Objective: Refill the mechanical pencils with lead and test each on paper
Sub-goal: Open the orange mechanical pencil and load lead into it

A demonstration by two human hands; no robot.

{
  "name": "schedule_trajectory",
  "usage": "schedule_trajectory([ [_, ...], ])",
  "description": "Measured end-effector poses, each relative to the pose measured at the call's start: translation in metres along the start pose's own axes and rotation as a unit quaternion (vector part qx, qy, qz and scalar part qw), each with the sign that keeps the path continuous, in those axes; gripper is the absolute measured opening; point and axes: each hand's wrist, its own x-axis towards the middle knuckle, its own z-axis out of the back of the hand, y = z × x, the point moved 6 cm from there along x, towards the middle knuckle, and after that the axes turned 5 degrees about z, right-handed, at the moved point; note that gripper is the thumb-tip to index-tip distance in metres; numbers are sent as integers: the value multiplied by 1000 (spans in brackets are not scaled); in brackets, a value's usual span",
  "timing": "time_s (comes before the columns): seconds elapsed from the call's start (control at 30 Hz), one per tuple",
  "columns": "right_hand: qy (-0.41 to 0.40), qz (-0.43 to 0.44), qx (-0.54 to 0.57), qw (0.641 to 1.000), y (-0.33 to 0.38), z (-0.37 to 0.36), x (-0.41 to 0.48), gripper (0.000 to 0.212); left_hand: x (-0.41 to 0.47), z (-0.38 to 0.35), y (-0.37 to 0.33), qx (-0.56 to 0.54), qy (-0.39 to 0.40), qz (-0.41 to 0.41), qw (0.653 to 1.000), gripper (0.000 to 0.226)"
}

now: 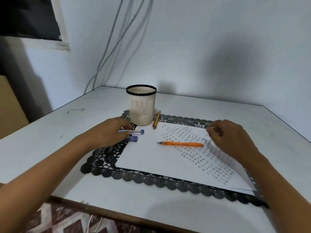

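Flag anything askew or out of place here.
The paper lies skewed on the lace mat, its right edge curled up by the right hand. The cup looks empty; the orange pencil and brown pencil lie outside it.

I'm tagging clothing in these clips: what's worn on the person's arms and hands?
Nothing that shows. The left hand and right hand are bare, with no gloves, rings or watch visible, and both forearms are uncovered to the frame edge, with no sleeves.
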Motion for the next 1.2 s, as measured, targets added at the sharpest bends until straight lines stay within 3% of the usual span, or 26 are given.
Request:
schedule_trajectory([
  [0.37,0,8,2,1000,2,1,-1,24,25,-20,-20,4,53,18,998,31],
  [0.47,-3,10,3,1000,2,1,-1,24,29,-21,-18,-5,55,26,998,24],
  [0.53,2,8,2,1000,3,0,-1,24,32,-21,-17,-17,47,36,998,12],
  [0.77,1,13,6,1000,8,2,-1,23,35,-9,-16,-33,-16,14,999,12],
  [0.9,-40,38,28,998,22,8,-3,16,26,12,-40,-119,-63,-14,991,6],
  [0.97,-35,29,88,995,31,7,-3,13,20,19,-61,-198,-57,-30,978,8],
  [1.07,26,-21,238,971,41,-6,-3,15,13,13,-95,-291,14,-64,955,7],
  [1.2,63,-67,395,914,49,-15,-6,15,18,-8,-124,-308,77,-89,944,8],
])
